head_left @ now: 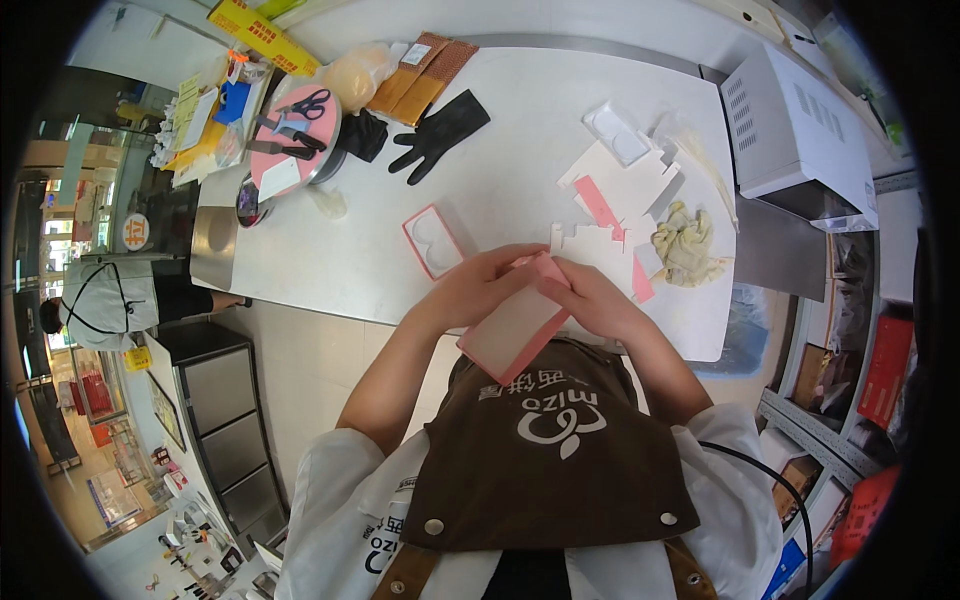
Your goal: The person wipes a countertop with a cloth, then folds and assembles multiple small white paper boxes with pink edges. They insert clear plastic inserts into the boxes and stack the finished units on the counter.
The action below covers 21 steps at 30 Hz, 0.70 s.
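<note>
White table (545, 125): black glove (440, 136), pink-edged box (433, 243), cardboard (652, 187).

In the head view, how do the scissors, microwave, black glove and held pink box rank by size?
1. Microwave
2. Pink box, perhaps flattered by nearness
3. Black glove
4. Scissors

White bench (540, 100) is running along pale wall (600, 20); metal shelving (825, 428) is standing right, steel-fronted cabinet (233, 400) left, on pale floor (312, 370); bright light is showing far left.
</note>
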Motion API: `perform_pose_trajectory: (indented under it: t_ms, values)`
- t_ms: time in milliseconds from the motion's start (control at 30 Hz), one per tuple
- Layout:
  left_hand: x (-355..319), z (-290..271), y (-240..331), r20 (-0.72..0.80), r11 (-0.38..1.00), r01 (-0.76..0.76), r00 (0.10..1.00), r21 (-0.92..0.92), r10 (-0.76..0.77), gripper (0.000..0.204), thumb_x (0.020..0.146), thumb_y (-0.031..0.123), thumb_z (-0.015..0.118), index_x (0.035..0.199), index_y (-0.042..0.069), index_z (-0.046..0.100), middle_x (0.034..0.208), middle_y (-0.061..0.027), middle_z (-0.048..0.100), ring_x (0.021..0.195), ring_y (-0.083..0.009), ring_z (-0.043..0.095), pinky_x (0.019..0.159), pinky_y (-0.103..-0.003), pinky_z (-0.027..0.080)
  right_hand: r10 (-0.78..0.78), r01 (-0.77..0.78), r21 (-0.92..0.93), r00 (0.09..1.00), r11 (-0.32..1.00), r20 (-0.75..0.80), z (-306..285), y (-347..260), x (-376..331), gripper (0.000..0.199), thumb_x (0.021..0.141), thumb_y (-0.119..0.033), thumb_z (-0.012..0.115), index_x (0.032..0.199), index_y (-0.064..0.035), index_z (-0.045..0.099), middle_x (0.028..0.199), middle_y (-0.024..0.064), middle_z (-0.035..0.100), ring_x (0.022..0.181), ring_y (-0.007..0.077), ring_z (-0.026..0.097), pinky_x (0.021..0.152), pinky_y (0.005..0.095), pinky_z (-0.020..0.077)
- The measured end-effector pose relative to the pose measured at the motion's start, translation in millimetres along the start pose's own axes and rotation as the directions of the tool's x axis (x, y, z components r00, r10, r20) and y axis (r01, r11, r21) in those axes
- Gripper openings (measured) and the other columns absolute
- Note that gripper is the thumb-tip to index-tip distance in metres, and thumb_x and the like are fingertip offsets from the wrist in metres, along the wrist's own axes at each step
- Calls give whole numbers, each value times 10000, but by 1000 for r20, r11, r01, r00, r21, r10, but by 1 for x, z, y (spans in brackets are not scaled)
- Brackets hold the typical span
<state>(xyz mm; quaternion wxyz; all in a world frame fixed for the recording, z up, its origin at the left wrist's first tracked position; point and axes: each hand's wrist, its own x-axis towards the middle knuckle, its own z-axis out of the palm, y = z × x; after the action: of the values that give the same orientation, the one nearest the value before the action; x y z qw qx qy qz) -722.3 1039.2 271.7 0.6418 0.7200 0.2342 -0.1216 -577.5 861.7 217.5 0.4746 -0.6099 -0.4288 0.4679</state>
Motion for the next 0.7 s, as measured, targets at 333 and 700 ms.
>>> perform_pose_trajectory:
  t_ms: [333,700]
  values:
    - [24,25,-5,-209,996,-28,978,-87,9,347,1031,304,608,1220,15,639,1054,-133,749,950,-178,701,823,-302,544,179,-186,-408,982,894,-56,-21,-25,16,338,1014,-349,614,1169,-50,631,972,198,711,935,409,663,811,471,501]
    - [7,22,7,-320,952,-1,942,306,105,157,968,99,628,1094,25,685,917,-96,757,769,-149,703,697,-291,541,88,-71,-635,996,769,-4,-8,-26,11,269,1025,-177,504,1206,-12,615,957,202,716,905,405,687,794,514,529]
